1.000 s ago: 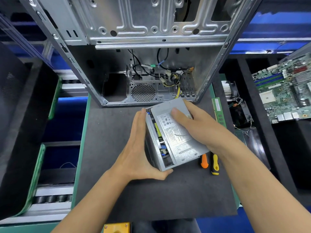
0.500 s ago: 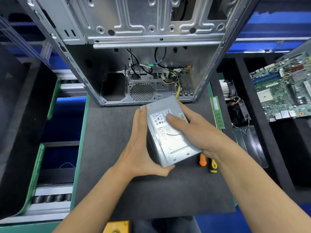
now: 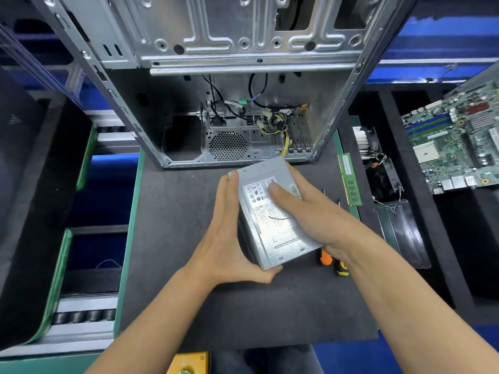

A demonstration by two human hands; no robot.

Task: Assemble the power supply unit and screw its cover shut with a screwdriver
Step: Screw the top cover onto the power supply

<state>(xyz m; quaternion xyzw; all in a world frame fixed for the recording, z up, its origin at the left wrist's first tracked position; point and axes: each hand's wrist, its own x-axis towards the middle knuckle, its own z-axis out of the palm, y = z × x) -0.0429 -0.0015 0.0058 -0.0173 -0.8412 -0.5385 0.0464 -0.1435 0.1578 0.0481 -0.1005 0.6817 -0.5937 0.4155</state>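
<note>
The grey metal power supply unit (image 3: pixel 270 217) sits tilted over the black mat (image 3: pixel 172 233), its labelled cover facing up and closed on the body. My left hand (image 3: pixel 229 238) lies with straight fingers along its left side, the thumb hooked round the near corner. My right hand (image 3: pixel 310 214) drapes over the right edge with its fingers on the label; its thumb is hidden. Two screwdrivers lie just right of the unit, partly under my right wrist: an orange handle (image 3: pixel 326 259) and a yellow-and-black handle (image 3: pixel 342 269).
An open computer case (image 3: pixel 243 63) stands behind the unit, with loose cables and a fan grille inside. A green memory stick (image 3: pixel 350 179), a cooler with a fan (image 3: pixel 375 157) and a motherboard (image 3: pixel 456 147) lie to the right. Green-edged trays line the left side.
The cover stood ajar with the inside showing; now it is down on the body. The unit has shifted slightly away from me, towards the case, with both hands still on it.
</note>
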